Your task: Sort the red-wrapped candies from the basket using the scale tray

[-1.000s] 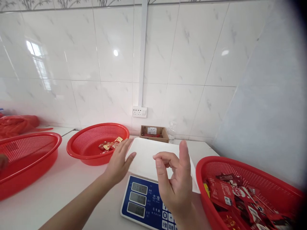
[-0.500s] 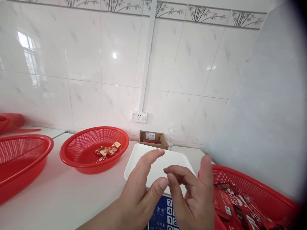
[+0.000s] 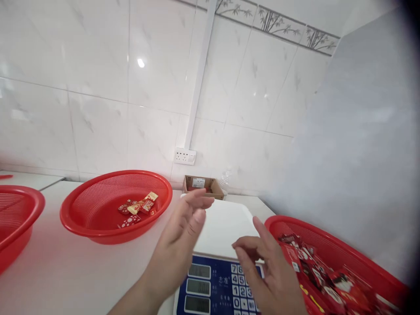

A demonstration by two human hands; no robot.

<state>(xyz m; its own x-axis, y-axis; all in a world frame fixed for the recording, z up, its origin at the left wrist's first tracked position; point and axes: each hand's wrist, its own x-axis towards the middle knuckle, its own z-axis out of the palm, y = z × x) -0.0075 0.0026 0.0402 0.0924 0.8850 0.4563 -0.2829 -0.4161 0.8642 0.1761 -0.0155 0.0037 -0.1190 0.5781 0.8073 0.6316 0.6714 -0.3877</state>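
My left hand [image 3: 173, 240] is held up over the near left part of a weighing scale, its fingers apart and nothing in it. My right hand [image 3: 267, 267] hovers over the scale's right side; thumb and forefinger tips come together in a pinch, another finger points up. Whatever is between those tips, if anything, is too small to make out. Below both hands is the scale's blue keypad panel [image 3: 224, 291] with three displays. Beyond it lies the white weighing plate [image 3: 223, 227], with nothing visible on it. The hands partly cover plate and keys.
On the left stands a red basket [image 3: 95, 234] holding a few small packets [image 3: 144, 204], with another red basket [image 3: 22, 245] at the edge. A red basket [image 3: 328, 238] full of red packets [image 3: 324, 275] is at right. Behind the plate sits a cardboard box [image 3: 215, 189] by the wall.
My hands have moved apart, the left one to the left, uncovering the scale's displays. The view has turned a little to the right.
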